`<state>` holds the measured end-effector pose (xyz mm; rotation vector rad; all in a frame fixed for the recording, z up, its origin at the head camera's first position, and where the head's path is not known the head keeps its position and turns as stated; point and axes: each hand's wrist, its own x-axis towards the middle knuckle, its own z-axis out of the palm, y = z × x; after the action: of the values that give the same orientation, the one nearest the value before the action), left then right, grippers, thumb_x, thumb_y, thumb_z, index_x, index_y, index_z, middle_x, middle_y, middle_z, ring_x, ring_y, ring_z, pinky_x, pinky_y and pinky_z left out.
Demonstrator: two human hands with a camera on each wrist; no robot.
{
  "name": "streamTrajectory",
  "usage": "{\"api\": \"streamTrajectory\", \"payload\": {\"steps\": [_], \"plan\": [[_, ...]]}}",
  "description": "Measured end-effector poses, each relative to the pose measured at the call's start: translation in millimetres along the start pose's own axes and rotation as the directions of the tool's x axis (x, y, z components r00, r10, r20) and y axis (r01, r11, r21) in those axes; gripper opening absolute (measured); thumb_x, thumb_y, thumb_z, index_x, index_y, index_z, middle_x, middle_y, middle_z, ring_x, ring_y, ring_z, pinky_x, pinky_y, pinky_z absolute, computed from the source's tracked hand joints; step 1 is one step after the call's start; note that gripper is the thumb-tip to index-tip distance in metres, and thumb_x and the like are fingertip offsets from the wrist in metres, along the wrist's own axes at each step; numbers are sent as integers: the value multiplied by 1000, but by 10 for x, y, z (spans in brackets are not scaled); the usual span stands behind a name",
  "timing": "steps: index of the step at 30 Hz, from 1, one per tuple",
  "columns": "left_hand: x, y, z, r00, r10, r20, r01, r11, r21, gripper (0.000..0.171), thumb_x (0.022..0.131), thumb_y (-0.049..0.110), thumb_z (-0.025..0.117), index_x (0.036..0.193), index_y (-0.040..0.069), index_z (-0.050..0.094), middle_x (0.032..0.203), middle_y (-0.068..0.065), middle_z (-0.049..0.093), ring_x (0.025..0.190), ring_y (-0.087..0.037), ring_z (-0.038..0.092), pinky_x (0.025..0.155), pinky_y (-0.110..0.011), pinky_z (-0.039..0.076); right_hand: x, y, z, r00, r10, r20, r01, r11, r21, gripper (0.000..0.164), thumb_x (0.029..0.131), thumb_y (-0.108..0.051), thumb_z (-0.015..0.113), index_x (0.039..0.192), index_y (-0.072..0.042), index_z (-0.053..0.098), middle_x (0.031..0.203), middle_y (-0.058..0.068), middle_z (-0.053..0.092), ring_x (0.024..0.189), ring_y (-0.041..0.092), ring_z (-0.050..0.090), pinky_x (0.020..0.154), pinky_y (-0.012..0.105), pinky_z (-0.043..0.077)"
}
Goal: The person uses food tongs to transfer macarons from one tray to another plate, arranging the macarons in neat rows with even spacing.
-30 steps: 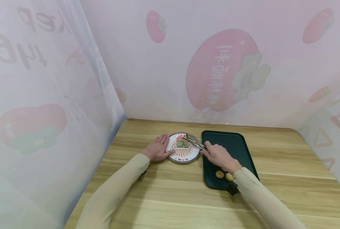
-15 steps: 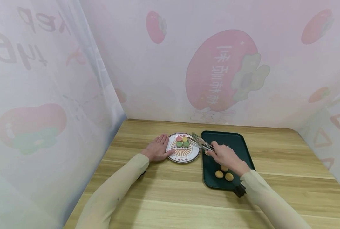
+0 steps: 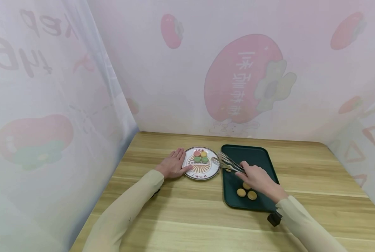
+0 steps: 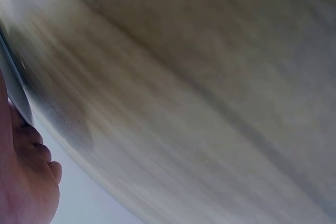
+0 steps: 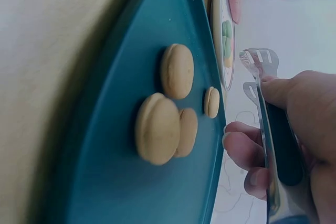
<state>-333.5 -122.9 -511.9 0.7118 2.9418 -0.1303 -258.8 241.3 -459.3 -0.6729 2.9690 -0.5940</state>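
Observation:
My left hand (image 3: pixel 172 165) lies flat at the left rim of a white patterned plate (image 3: pixel 203 175), thumb over the rim. On the plate are a pink macaron (image 3: pixel 197 153), a yellow macaron (image 3: pixel 203 154) and two green macarons (image 3: pixel 204 159) grouped together. My right hand (image 3: pixel 257 178) grips metal serving tongs (image 5: pixel 270 124), whose slotted ends are spread with nothing between them. In the head view the tongs' ends reach over the tray's left edge toward the plate. A single tan macaron (image 5: pixel 211 102) lies below them on the dark green tray (image 3: pixel 249 154).
Nearer me on the tray, several tan macarons (image 5: pixel 157 128) sit clustered. Tray and plate stand side by side on a wooden table (image 3: pixel 187 217). A printed curtain (image 3: pixel 187 87) rises behind the table and along both sides. A black wrist device (image 3: pixel 274 219) hangs under my right sleeve.
The tongs have drawn back rightward from the plate to the tray's left edge, their ends spreading. The yellow macaron and second green one now show uncovered. My left hand stays put.

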Motion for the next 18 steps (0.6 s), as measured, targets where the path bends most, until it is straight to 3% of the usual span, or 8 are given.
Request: {"api": "streamTrajectory", "payload": {"steps": [18], "plan": [[-2, -28, 27, 999, 20, -30, -21, 999, -27, 94, 97, 70, 18, 155, -4, 15, 164, -20, 12, 153, -32, 11, 125, -43, 15, -296, 226, 18, 998, -21, -55, 17, 998, -59, 28, 97, -32, 62, 108, -8, 55, 59, -8, 47, 44, 4, 38, 42, 20, 31]]}}
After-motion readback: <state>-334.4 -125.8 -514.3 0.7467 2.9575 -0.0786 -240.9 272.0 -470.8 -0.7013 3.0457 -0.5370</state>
